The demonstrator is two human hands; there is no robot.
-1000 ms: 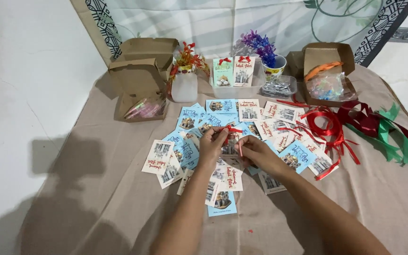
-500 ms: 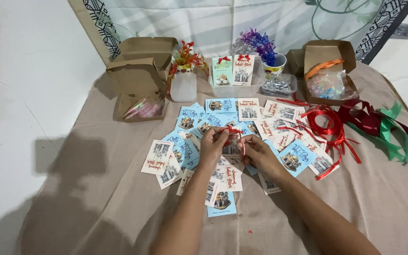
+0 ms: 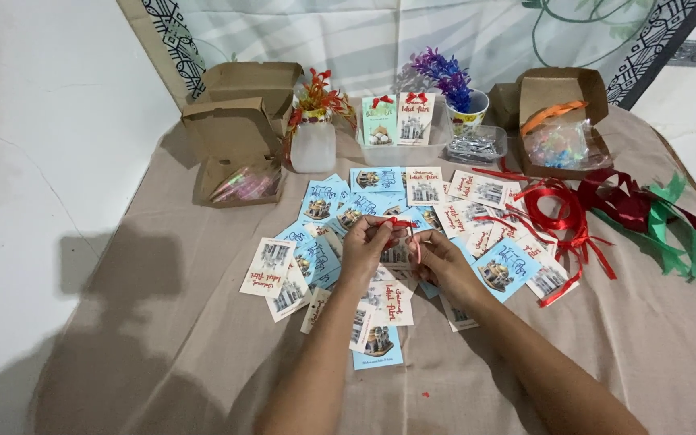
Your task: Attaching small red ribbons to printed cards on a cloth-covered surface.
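Hands: left hand [image 3: 366, 248] and right hand [image 3: 437, 258] meet over the middle of the table, fingertips almost touching.
Left fingers: pinched together on a short piece of red ribbon [image 3: 407, 229], thumb against forefinger, gripping near its left end.
Right fingers: curled in and closed on the same ribbon, where its tail hangs down between the two hands.
Ribbon: held just above the scattered cards, part stretched between the hands, part dangling.
Cards: blue and white printed cards [image 3: 340, 211] lie fanned out beneath and around both hands, many overlapping.
Finished pair: two cards with red bows [image 3: 398, 119] stand upright at the back, between the frosted vase [image 3: 313, 143] and the cup of purple flowers [image 3: 461, 105].
Left side: an open cardboard box [image 3: 239, 153] sits well apart from the hands, small packets inside.
Right side: a second open box [image 3: 561, 121] holds clear bags; loose red ribbon coils [image 3: 561, 211] and green ribbon [image 3: 670, 234] sprawl just beside the cards.
Surface: tan cloth [image 3: 163, 338] covers the table.
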